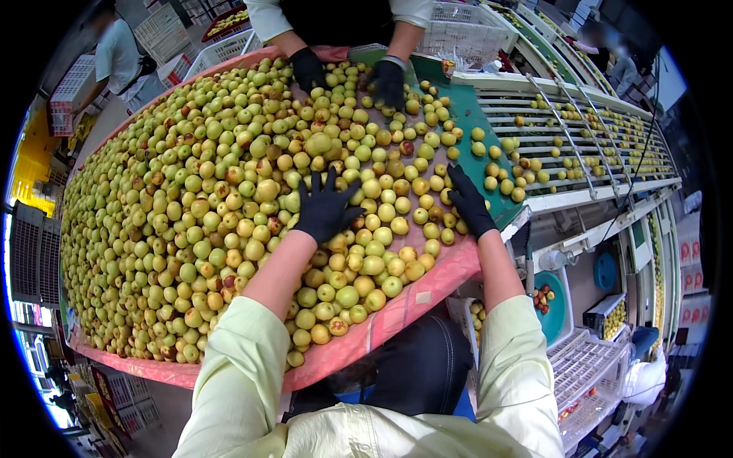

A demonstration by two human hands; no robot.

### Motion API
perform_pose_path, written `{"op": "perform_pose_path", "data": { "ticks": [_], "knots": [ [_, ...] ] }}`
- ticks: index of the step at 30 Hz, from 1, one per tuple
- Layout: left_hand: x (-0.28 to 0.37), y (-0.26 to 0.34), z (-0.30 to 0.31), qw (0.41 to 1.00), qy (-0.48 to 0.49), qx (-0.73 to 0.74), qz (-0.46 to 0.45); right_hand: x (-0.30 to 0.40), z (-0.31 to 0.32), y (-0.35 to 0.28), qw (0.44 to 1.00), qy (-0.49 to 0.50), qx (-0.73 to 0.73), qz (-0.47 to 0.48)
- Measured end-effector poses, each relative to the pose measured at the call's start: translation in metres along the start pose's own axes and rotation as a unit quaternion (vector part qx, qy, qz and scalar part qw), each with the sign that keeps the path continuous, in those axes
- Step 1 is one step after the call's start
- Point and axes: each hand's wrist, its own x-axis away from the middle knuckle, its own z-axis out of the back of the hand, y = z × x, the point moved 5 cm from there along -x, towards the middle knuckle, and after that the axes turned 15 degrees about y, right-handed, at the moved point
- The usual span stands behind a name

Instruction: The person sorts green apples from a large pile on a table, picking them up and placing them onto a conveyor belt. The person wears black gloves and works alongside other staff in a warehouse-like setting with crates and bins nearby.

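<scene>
A broad heap of yellow-green jujubes [172,229], some with brown patches, covers a sorting table with a pink cloth rim [395,318]. In a black glove, my left hand [325,207] lies on the fruit with its fingers spread, palm down. My right hand [472,201], gloved alike, is at the right end of the table beside the green chute surface [464,109]. Its fingers stretch forward against the outer fruits, gripping none that I can see. Looser jujubes [421,186] lie between my two hands.
Opposite, another person's black-gloved hands [388,83] are among the fruit. A roller conveyor [572,143] carrying jujubes runs off to the right. Below it stand a teal basin [551,309] with reddish fruit and a white plastic crate [590,366]. A further person [117,57] is at the upper left.
</scene>
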Motion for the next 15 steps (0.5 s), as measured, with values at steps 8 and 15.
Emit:
{"op": "perform_pose_path", "data": {
  "ticks": [8, 15],
  "knots": [
    [0.075, 0.041, 0.022, 0.981, -0.013, 0.106, -0.164, -0.002, -0.003, -0.013, 0.998, -0.023, 0.054, -0.009],
    [0.143, 0.029, 0.086, 0.978, -0.032, 0.17, -0.114, -0.061, 0.017, 0.003, 0.982, 0.145, 0.079, 0.093]
  ]
}}
